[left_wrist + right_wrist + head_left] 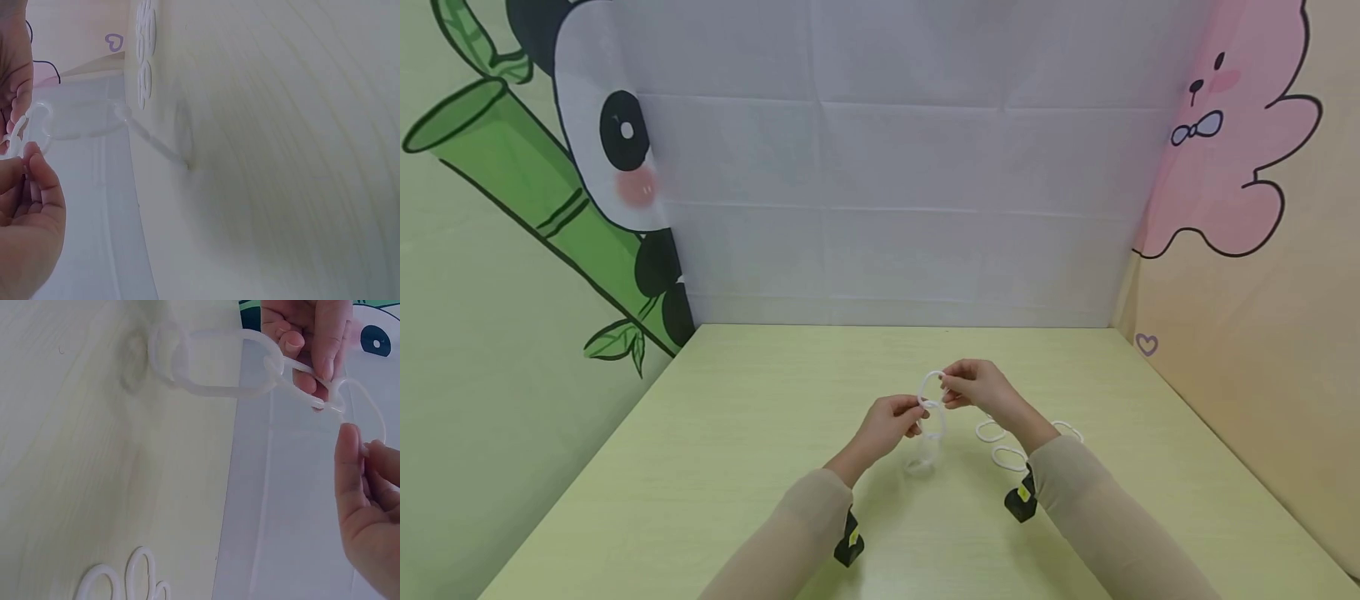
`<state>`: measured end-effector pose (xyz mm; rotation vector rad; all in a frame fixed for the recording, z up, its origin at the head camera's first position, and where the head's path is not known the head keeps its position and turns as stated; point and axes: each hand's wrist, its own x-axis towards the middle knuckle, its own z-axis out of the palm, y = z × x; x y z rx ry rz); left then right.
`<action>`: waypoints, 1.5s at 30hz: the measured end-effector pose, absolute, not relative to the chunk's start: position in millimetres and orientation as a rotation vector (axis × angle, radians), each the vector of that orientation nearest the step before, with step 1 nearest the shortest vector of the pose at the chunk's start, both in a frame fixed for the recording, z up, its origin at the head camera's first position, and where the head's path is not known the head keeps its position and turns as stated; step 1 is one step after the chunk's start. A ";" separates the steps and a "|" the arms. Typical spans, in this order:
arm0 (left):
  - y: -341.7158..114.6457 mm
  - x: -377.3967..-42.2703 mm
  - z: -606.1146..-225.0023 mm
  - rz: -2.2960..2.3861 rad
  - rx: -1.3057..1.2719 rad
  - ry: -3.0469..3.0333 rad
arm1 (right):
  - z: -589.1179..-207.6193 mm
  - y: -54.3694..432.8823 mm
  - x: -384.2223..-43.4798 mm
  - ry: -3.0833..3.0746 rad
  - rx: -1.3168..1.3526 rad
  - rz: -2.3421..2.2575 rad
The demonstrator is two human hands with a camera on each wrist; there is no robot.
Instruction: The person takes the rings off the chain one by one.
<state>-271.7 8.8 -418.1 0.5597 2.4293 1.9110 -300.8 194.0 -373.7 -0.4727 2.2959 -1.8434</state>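
A short chain of white oval plastic links (219,392) hangs between the two hands above the table. My left hand (883,427) pinches the chain near its upper end, thumb against fingertips. Slightly higher and to the right, my right hand (983,390) pinches the top link (932,372) by its side. In the right wrist view this top link passes through the one that the left fingers (331,337) hold. The lower links dangle below the left hand, the lowest close over the tabletop.
Several loose white links (1009,470) lie on the pale wooden table (737,467), under and beside the right forearm. A white sheet (895,158) stands along the table's far edge. Walls with a painted panda (587,150) and a pink bear (1240,192) flank the table.
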 end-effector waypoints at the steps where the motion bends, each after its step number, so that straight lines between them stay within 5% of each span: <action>1: 8.6 -272.0 -418.4 1.914 0.554 2.439 | -374.7 194.3 -300.9 2.287 -0.471 -1.849; 45: 12.2 -256.1 -400.3 2.036 0.439 2.527 | -394.2 192.6 -291.5 2.250 -0.558 -1.740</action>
